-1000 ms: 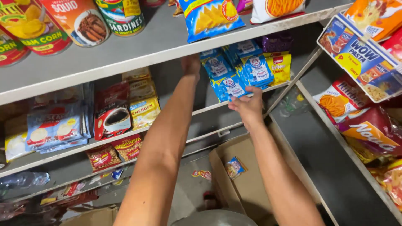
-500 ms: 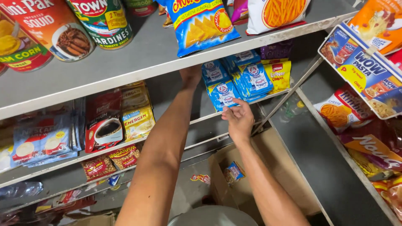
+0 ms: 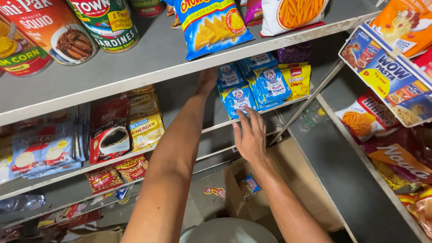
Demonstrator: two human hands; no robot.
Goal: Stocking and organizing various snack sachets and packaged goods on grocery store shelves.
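Two bare arms reach away from the camera into a stocked shop shelf. Nearest, below them, sits an open cardboard box on the floor, with a small blue packet lying inside it, probably the stock being drawn from. Just above the box, the right hand lies palm-down with its fingers spread and straight, the tips resting on the lowest of the blue biscuit packets at the front edge of the middle shelf; it pinches nothing, and seems to steady the stack so that it does not slide off. Farther in, the left hand goes up behind the lip of the top shelf, just left of the same packets; its fingers are hidden, so I cannot tell whether they grip anything. The packets stand tilted in an overlapping row, faces outward for display, with a yellow cookie packet touching them on the right. Left on that shelf are coffee sachets; on the top shelf stand tins and a blue chip bag.
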